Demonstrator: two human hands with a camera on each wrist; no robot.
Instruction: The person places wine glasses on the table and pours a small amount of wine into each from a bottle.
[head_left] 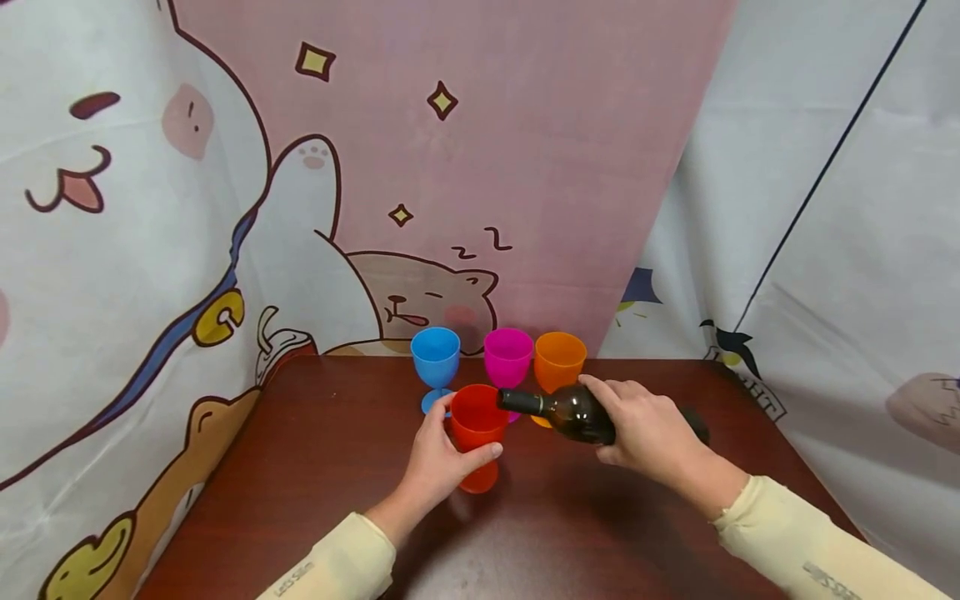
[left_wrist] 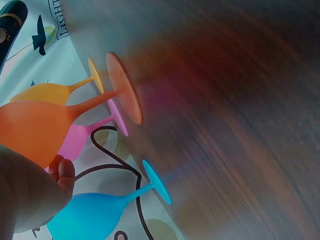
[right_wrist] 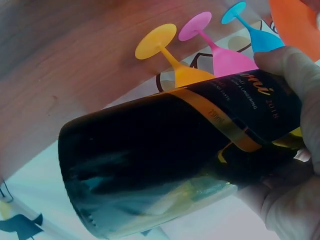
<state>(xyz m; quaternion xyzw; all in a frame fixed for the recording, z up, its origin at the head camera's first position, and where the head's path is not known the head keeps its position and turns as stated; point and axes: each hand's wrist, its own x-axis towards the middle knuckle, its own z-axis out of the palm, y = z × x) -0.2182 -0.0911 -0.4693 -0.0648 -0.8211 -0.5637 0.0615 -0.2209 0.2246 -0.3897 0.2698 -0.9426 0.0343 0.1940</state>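
The right hand is clamping fingers round the dark bottle, which is pointing left at the red goblet; the left hand is clasping its bowl. Likely heavy, slick and breakable, the bottle is needing a full body grip; the goblet is seeming light.

The goblets are plain red, blue, magenta and orange, the bottle dark, the pink-and-white cloth cartoon-printed.

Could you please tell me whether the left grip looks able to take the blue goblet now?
Probably not while occupied: the left grip holds the red goblet. Otherwise, the blue goblet stands just beyond, with its bowl unobstructed.
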